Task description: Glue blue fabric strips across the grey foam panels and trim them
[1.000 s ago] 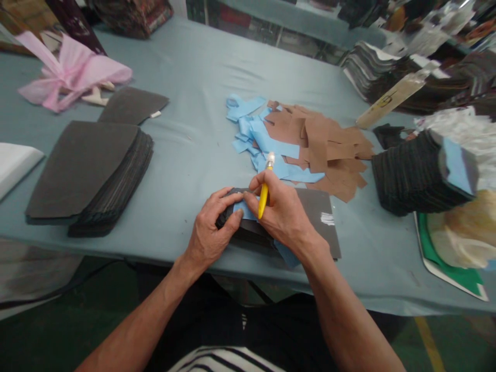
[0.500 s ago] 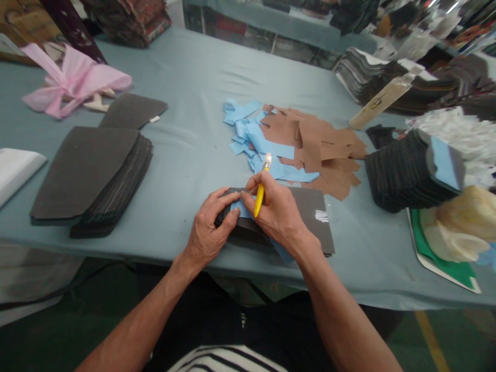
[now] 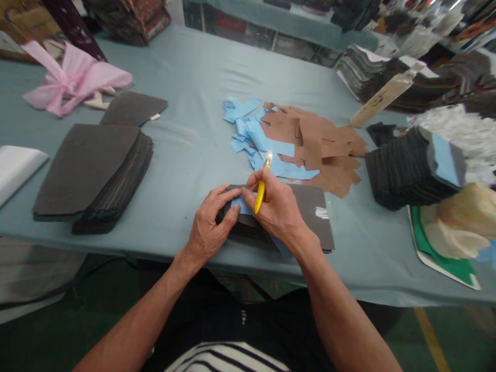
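My left hand (image 3: 211,222) is closed over the left end of a small stack of dark grey fabric panels (image 3: 308,204), its thumb and fingers pressing at a light blue strip (image 3: 241,205). Tucked in my right hand (image 3: 277,204) is a yellow-handled brush (image 3: 260,196), its pale tip pointing up and away. The right fingertips meet the left ones at the blue strip. Another blue piece pokes out under my right wrist. White marks show on the panel's right end. Just beyond my hands lie loose blue strips (image 3: 267,139) and a heap of brown strips (image 3: 310,137).
On the left stands a large stack of dark panels (image 3: 89,170), with a pink cloth (image 3: 73,77) behind it. To the right are a tied dark stack (image 3: 403,168), a clear bottle (image 3: 383,98) and a green board (image 3: 434,258) under a yellowish bag (image 3: 461,222). The table's front edge is close.
Both hands stay almost in the same place on the panel, the brush still in the right one. The whole view has shifted very slightly.
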{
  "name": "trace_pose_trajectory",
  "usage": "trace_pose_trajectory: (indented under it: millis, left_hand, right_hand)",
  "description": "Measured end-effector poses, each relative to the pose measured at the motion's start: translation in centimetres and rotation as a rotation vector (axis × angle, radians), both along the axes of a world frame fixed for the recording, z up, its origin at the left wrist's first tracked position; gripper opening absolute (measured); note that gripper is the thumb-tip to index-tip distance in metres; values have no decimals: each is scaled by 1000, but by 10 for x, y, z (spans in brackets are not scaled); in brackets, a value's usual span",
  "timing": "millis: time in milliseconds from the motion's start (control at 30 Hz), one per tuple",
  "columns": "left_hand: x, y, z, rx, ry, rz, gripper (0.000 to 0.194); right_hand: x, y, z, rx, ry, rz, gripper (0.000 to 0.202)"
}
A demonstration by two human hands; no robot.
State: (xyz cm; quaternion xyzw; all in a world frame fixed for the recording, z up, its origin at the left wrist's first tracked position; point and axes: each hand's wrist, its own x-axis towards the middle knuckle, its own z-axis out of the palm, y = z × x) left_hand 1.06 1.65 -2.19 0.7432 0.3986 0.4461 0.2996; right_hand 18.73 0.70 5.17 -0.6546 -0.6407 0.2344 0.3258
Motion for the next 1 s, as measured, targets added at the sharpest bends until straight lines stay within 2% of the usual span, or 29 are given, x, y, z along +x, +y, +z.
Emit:
trace_pose_trajectory:
  millis: [1000]
  left_hand:
    - [1, -1, 1, 5, -2, -19, 34]
  right_hand:
    - [-2, -2, -3, 34, 28, -28, 19]
